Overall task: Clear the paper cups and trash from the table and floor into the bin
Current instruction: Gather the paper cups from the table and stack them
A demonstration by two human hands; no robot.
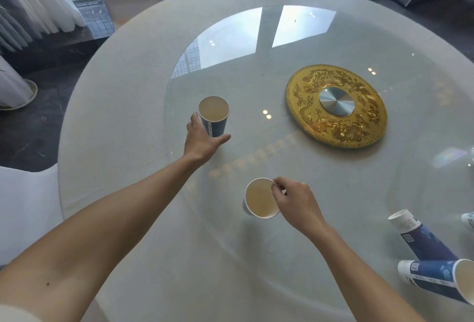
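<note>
A blue paper cup [214, 114] stands upright on the glass turntable [256, 83]. My left hand [202, 139] wraps its near side, thumb on the right and fingers on the left. A second paper cup [260, 198] stands upright closer to me, and my right hand [295, 203] pinches its rim on the right side. Two more blue and white cups lie on their sides at the right edge: one [420, 237] pointing away, one [436, 276] with its mouth toward the right. No bin is in view.
A round golden dragon-patterned disc [336, 106] sits at the turntable's centre. The round table [115, 116] has a grey cloth rim. A white chair [25, 209] stands at the left. A white planter base [15, 91] sits on the dark floor.
</note>
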